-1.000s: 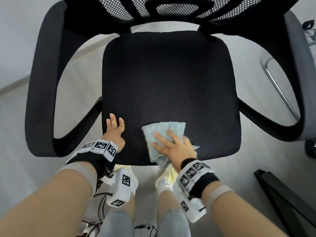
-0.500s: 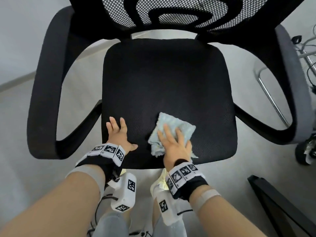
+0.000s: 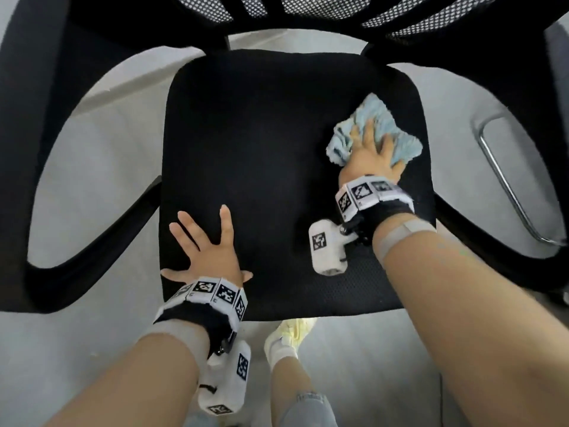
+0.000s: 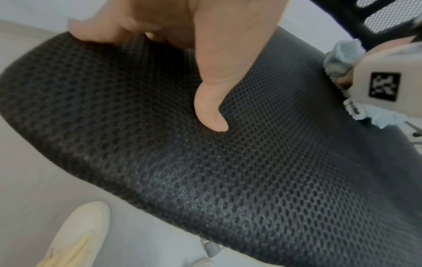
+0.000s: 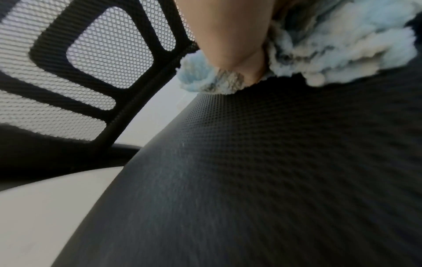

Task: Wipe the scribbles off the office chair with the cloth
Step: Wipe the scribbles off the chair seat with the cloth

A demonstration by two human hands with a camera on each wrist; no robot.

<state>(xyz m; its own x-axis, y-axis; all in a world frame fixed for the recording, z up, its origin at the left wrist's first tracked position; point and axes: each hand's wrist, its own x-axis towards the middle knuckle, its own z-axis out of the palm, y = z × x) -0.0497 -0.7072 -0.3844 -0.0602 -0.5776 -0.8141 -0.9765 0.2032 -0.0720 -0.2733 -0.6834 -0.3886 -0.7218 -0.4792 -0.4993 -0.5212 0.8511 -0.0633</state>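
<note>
The black mesh seat (image 3: 271, 143) of the office chair fills the middle of the head view. My right hand (image 3: 371, 149) presses a crumpled light-blue cloth (image 3: 406, 143) flat against the seat's right side, fingers spread over it. The cloth (image 5: 319, 50) shows grey smudges in the right wrist view and bunches under my palm. My left hand (image 3: 204, 245) lies flat with fingers spread on the front left of the seat (image 4: 205, 162), thumb (image 4: 210, 108) pressing the mesh. I see no scribbles on the dark fabric.
Black armrests curve on the left (image 3: 40, 180) and right (image 3: 505, 124) of the seat. The mesh backrest (image 3: 308, 10) rises behind it. A chrome tube frame (image 3: 505, 180) stands on the grey floor at right. My pale shoe (image 3: 286, 337) is under the seat's front edge.
My right hand has swept the cloth from the front middle of the seat to its right side, farther back. The left hand has spread its fingers wider, staying at the front left.
</note>
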